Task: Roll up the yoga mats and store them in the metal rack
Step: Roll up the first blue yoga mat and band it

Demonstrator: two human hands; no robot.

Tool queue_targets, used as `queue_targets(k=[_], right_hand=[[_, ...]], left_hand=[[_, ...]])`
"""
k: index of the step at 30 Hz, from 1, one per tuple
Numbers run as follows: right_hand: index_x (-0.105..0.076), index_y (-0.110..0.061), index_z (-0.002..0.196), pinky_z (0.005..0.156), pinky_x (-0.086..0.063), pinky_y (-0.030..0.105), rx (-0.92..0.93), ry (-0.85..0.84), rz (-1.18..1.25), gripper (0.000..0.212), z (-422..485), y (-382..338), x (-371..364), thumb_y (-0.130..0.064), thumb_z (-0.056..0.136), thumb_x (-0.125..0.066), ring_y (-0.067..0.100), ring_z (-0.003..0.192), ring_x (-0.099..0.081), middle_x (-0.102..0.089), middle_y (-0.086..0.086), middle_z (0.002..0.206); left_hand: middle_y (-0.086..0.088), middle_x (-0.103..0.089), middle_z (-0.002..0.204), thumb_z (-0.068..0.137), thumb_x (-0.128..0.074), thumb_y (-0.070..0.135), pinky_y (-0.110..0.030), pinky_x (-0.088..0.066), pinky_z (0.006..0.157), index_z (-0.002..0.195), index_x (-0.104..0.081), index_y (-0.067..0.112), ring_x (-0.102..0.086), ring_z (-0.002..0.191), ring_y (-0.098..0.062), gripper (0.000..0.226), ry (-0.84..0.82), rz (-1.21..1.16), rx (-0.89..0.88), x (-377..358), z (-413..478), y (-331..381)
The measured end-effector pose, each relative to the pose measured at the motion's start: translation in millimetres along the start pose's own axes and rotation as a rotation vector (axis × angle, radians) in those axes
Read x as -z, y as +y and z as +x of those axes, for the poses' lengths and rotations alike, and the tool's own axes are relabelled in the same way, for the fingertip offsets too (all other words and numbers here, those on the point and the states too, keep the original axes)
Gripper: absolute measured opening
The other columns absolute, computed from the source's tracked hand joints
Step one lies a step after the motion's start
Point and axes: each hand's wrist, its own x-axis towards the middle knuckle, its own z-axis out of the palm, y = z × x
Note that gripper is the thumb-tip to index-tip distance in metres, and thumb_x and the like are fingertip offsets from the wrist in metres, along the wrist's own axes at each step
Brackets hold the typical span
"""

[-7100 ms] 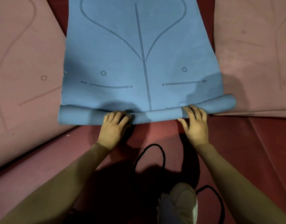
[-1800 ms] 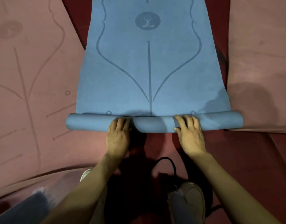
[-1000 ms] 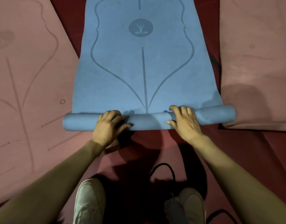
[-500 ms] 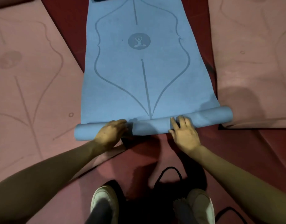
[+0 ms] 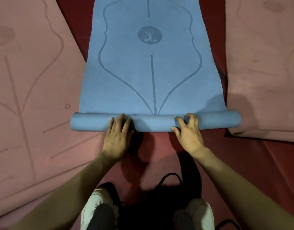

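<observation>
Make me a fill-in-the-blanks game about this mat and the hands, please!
1. The left hand and right hand are on the part of the long blue foam yoga mat that is already ____.
2. The flat foam mat to its left is coloured ____.
3. The dark emblem printed on the unrolled part is shaped like a ____.
4. The two shoes below are ____.
Missing words: rolled, pink, circle, white.

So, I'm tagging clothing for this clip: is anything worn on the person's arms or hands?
No. Both forearms are bare, no sleeves in view. The left hand and right hand show no gloves, rings, watch or bands.
</observation>
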Motion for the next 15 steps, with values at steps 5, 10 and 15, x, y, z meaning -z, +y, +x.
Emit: queue_targets(k=[5, 10, 15], right_hand=[[-0.066, -0.007, 0.109, 0.079, -0.051, 0.045, 0.029, 0.041, -0.129, 0.036, 13, 1, -1, -0.031, 0.081, -0.069, 0.039, 0.094, -0.055, -0.055, 0.02, 0.101], [-0.057, 0.003, 0.117, 0.085, -0.051, 0.046, -0.017, 0.015, -0.101, 0.046, 29, -3, -4, -0.033, 0.088, -0.051, 0.04, 0.096, -0.057, -0.06, 0.023, 0.101], [-0.063, -0.001, 0.098, 0.085, -0.048, 0.047, 0.061, 0.06, -0.024, 0.043, 38, 6, -4, -0.036, 0.089, -0.039, 0.041, 0.091, -0.055, -0.057, 0.022, 0.097]], left_hand=[[-0.018, -0.042, 0.126, 0.087, -0.038, 0.044, -0.06, -0.013, 0.11, 0.14, -0.044, 0.005, -0.037, 0.114, -0.036, 0.066, 0.105, 0.046, 0.106, -1, 8, 5], [-0.022, -0.05, 0.132, 0.088, -0.042, 0.046, -0.053, -0.016, 0.112, 0.135, -0.044, 0.005, -0.037, 0.126, -0.035, 0.063, 0.169, -0.004, 0.077, -5, 14, 3], [-0.02, -0.048, 0.137, 0.087, -0.041, 0.042, -0.051, -0.016, 0.111, 0.127, -0.045, 0.012, -0.037, 0.13, -0.033, 0.05, 0.184, -0.018, 0.036, -2, 24, -6]])
